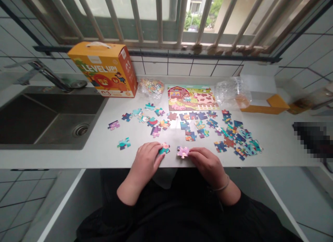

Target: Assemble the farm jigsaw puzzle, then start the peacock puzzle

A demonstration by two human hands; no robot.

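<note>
A dark sink (59, 120) with a metal faucet (50, 75) sits at the far left of a white counter (99, 158) below a barred window (158, 16). Just to its right, an orange box (104, 70) printed "LEVEL UP!" stands upright, its white handle on top. Near the box lies a clear bag of puzzle pieces (151, 88). In front, a purple piece (113, 125) and a teal piece (124, 143) lie toward the sink, among other loose pieces spread along the counter. At the front, the person's left hand (148, 160) grips a teal-and-pink piece (164, 149), thumb and fingers closed on its left side. Behind it, a farm picture (192, 98) showing a barn and a spotted cow lies flat against the back of the counter, with a middle group of pieces (194, 115) before it. The right hand (208, 163), a bracelet (223, 184) on its wrist, pinches a light purple piece (182, 152) by its right edge, apart from the piece in the left hand. Farther right, a heap of mostly blue and teal pieces (240, 138) partly overlaps. Behind the heap are crumpled clear plastic (232, 93) and an open white-and-orange carton (267, 105).
</note>
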